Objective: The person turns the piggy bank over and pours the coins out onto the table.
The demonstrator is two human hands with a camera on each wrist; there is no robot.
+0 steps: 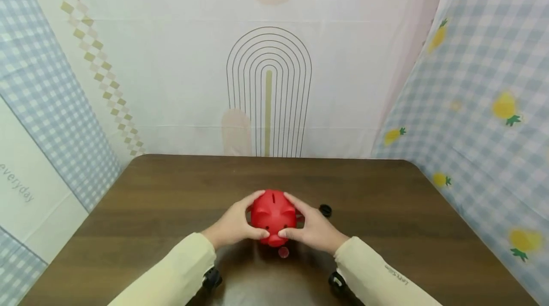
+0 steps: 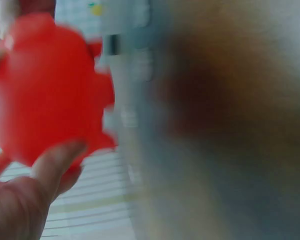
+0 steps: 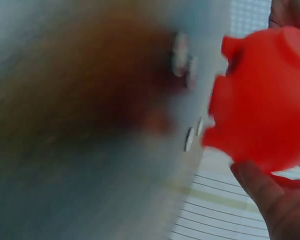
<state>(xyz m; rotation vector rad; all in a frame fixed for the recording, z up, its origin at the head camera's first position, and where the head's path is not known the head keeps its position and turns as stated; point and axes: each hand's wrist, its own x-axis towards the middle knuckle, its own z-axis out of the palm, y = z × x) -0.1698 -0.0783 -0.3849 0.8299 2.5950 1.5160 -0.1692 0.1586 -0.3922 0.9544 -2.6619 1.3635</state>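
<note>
Clamping a red piggy bank between the left hand and the right hand, with fingers around its sides and thumbs nearly meeting by the snout. Holding it midway between the palms, just above the brown surface, snout toward the wearer, coin slot on top. Sharing the surface with a small black disc just beyond the right hand and a small reddish disc between the wrists, near the snout. Wearing pale yellow sleeves behind both hands.
</note>
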